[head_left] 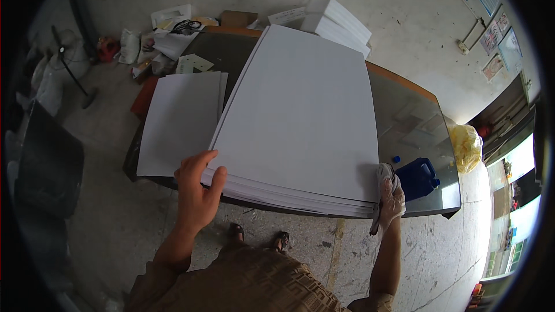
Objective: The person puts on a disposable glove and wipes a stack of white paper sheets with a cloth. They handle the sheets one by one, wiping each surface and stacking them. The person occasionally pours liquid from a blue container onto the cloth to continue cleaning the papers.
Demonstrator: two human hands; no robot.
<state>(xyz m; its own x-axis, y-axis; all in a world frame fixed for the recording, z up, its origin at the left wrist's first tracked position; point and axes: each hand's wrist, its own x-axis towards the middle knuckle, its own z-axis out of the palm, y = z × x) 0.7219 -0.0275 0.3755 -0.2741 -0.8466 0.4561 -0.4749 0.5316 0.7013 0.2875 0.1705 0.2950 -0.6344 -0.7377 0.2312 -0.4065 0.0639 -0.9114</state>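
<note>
A thick stack of large white sheets [300, 115] lies on the table in front of me, its layered near edge toward my body. At its near left corner is my left hand [198, 199], thumb and fingers apart, the fingertips by the edge; whether they touch it I cannot tell. My right hand [394, 203], in what looks like a thin whitish glove, grips a crumpled cloth [386, 174] against the near right corner. Just right of that hand lies a dark blue plastic jug [417, 179], with a small blue cap [396, 159] beyond it.
Left of the big stack sits a smaller white stack [179, 121]. The dark glass tabletop [404, 110] has an orange-brown far edge. White foam-like blocks [338, 23] are past it. A yellow bag [465, 147] stands at the right, a fan [66, 52] at far left.
</note>
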